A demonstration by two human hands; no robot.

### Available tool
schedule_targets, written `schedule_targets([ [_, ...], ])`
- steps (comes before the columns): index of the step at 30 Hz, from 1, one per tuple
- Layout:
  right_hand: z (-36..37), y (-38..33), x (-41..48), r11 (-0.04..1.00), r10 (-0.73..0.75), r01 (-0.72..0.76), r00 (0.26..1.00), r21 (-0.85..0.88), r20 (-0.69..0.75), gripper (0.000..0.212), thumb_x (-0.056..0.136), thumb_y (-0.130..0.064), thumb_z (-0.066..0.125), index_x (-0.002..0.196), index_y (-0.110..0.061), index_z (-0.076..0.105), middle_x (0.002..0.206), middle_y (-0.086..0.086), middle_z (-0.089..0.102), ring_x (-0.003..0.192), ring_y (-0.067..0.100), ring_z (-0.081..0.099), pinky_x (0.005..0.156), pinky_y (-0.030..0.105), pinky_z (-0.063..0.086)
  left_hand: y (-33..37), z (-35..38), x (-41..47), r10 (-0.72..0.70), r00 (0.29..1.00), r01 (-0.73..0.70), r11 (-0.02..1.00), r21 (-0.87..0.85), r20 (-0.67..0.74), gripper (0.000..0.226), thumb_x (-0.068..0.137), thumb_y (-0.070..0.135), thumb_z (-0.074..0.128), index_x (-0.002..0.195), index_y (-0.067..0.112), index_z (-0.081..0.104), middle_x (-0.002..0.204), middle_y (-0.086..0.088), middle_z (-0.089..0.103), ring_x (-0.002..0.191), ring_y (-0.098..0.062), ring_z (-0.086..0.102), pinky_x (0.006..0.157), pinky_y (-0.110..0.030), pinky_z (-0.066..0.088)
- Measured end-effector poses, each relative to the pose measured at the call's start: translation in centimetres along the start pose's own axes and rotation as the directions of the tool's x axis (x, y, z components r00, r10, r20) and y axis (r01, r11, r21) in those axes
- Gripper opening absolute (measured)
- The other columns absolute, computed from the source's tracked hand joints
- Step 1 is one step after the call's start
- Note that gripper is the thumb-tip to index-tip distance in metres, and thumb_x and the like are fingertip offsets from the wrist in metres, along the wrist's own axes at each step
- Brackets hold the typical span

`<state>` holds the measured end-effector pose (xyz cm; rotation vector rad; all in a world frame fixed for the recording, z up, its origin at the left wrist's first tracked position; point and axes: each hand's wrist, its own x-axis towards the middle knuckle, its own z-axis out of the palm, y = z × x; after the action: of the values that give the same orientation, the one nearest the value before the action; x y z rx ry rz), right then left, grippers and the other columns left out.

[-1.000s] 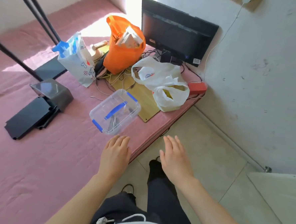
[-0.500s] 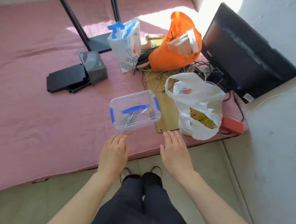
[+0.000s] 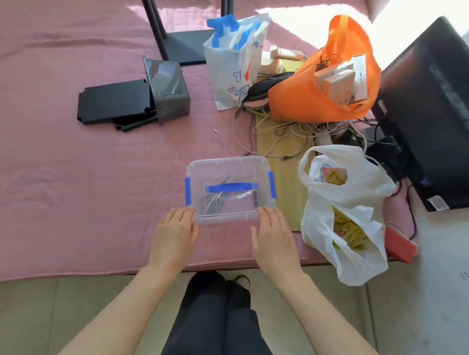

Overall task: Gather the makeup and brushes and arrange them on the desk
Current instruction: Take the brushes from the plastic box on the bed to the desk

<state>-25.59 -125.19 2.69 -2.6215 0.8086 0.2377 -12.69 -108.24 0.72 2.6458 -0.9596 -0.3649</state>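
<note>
1. The pink bedspread [image 3: 63, 180] fills most of my view and carries every item listed below.
2. A black monitor [image 3: 437, 113] stands at the far right, against the wall.
3. An orange bag [image 3: 301, 102] stands left of the monitor, open, with pale cartons inside.
4. A white plastic bag [image 3: 363, 201] lies at the near right edge, with yellow packets inside.
5. A printed bag [image 3: 228, 75] with blue handles stands upright, left of the orange bag.
6. The clear storage box [image 3: 228, 171] lies near the front edge, lid on, blue handle [image 3: 231, 188] flat. Its right end overlaps a wooden board [image 3: 286, 164] in my view. Slim dark items show through the lid; I cannot tell whether they are the makeup and brushes.
7. The left hand [image 3: 173, 235] touches the box's near left corner, fingers extended and gripping nothing.
8. The right hand [image 3: 274, 241] touches the near right corner, fingers likewise straight and released.
</note>
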Motion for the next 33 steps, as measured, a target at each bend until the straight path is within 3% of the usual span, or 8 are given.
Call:
schedule_targets([
  [6,3.8,0.4,6.4,1.000,0.019,-0.018,0.999,-0.012,0.026,0.048,0.092,-0.017,0.052,0.136,0.000,0.045,0.140,0.016,0.047,0.134,0.033,0.039,0.114,0.042,0.031,-4.1,2.9,5.0,-0.099,0.994,0.099,0.995,0.004,0.039,0.031,0.080,0.003,0.067,0.111,0.000,0.065,0.104,-0.013,0.069,0.095,-0.033,0.062,0.078,-0.042,0.054],
  [11,6.7,1.5,10.9,1.000,0.025,-0.025,0.999,-0.009,0.033,0.046,0.092,-0.016,0.049,0.134,0.002,0.046,0.139,0.019,0.047,0.133,0.035,0.039,0.108,0.048,0.037,-5.8,6.0,7.5,-0.254,0.962,0.258,0.966,-0.024,0.098,0.034,0.088,0.009,0.056,0.122,0.002,0.058,0.128,-0.012,0.056,0.111,-0.034,0.055,0.082,-0.045,0.051],
  [16,8.5,3.9,14.2,0.999,0.037,-0.036,0.999,-0.032,0.040,0.052,0.096,-0.019,0.045,0.143,0.001,0.033,0.150,0.018,0.032,0.142,0.033,0.024,0.117,0.042,0.022,-5.7,9.3,9.5,-0.435,0.889,0.457,0.865,-0.207,0.145,0.038,0.096,0.019,0.045,0.134,0.012,0.046,0.130,-0.004,0.050,0.113,-0.026,0.050,0.085,-0.038,0.043],
  [19,9.5,5.7,15.4,0.998,0.064,-0.062,0.997,-0.024,0.049,0.056,0.096,-0.019,0.046,0.145,-0.001,0.026,0.153,0.019,0.025,0.142,0.036,0.019,0.116,0.046,0.025,-5.5,11.5,10.6,-0.531,0.830,0.556,0.767,-0.319,0.172,0.043,0.096,0.024,0.045,0.138,0.016,0.041,0.129,-0.007,0.052,0.112,-0.028,0.051,0.090,-0.039,0.042],
  [22,10.7,7.4,16.4,0.993,0.114,-0.115,0.993,-0.001,0.039,0.058,0.096,-0.020,0.046,0.146,-0.002,0.023,0.154,0.018,0.020,0.141,0.038,0.021,0.114,0.047,0.028,-5.4,13.3,11.6,-0.591,0.794,0.602,0.732,-0.318,0.142,0.045,0.097,0.028,0.043,0.140,0.016,0.038,0.126,-0.008,0.050,0.112,-0.030,0.051,0.089,-0.042,0.044],
  [26,12.0,8.6,17.1,0.960,0.209,-0.222,0.974,0.173,0.086,0.059,0.098,-0.022,0.041,0.150,-0.012,0.014,0.155,0.014,0.015,0.138,0.032,0.027,0.109,0.042,0.035,-5.7,15.0,12.2,-0.633,0.772,0.603,0.703,-0.377,0.055,0.035,0.099,0.029,0.040,0.131,0.015,0.046,0.115,-0.006,0.052,0.098,-0.030,0.053,0.076,-0.037,0.041],
  [30,12.5,8.8,17.3,0.928,0.220,-0.219,0.975,0.301,0.033,0.056,0.100,-0.026,0.035,0.151,-0.018,0.011,0.153,0.010,0.022,0.132,0.030,0.036,0.102,0.039,0.037,-6.1,16.3,12.2,-0.636,0.772,0.568,0.689,-0.450,-0.001,0.037,0.100,0.033,0.038,0.133,0.018,0.046,0.120,-0.003,0.056,0.104,-0.025,0.053,0.083,-0.035,0.042],
  [33,13.0,9.2,17.6,0.836,0.300,-0.308,0.949,0.454,0.092,0.057,0.101,-0.031,0.033,0.151,-0.022,0.007,0.154,0.004,0.026,0.136,0.021,0.033,0.099,0.026,0.031,-6.8,17.1,11.8,-0.652,0.757,0.562,0.682,-0.469,-0.042,0.043,0.099,0.040,0.037,0.137,0.023,0.044,0.121,-0.002,0.061,0.105,-0.026,0.057,0.089,-0.039,0.047],
])
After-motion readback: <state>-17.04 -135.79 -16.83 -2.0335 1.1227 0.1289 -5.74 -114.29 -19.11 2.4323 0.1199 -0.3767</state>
